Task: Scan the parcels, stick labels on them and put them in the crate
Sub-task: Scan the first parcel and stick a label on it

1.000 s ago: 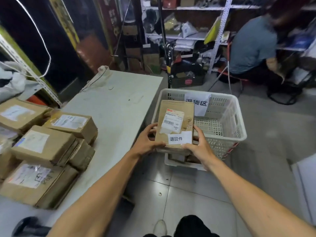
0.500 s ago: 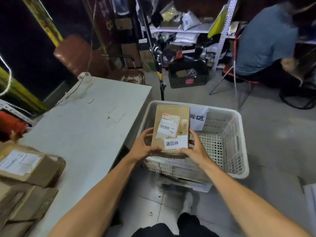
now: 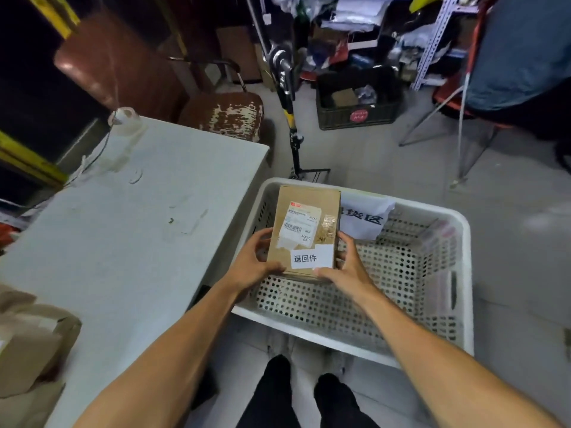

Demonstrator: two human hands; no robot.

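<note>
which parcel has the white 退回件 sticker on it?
The parcel gripped by both hands, left hand and right hand, over the white crate. The parcels on the table's near-left corner show no such sticker.

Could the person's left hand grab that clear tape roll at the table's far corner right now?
Probably not: the left hand grips the brown cardboard parcel over the white plastic crate, and the clear tape roll sits far across the grey table.
</note>
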